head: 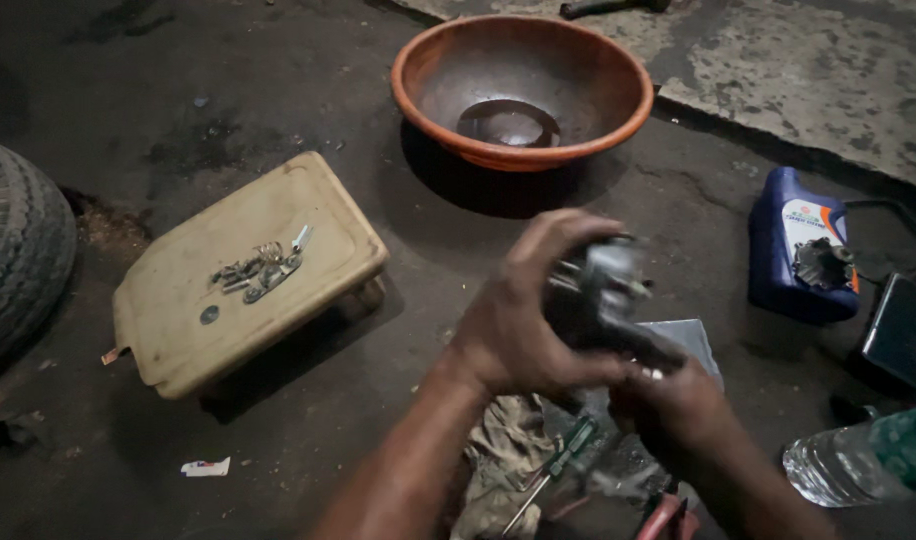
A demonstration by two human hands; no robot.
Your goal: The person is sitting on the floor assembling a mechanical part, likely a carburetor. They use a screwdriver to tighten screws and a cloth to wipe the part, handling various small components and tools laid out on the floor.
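Observation:
Both my hands hold a small grey metal engine part (600,290), blurred, above a dark oily floor. My left hand (523,315) wraps over its left side and top. From below and the right, my right hand (678,400) grips it. Under the hands lie a dirty rag (503,450), a green-handled screwdriver (563,462) and red-handled pliers (668,515).
A cream plastic stool (178,300) at left carries small metal parts and springs (263,265). Behind is an orange basin (523,90) with dark liquid. A blue oil can (788,250) lies at right, a clear bottle (858,460) at lower right, a tyre (18,250) at far left.

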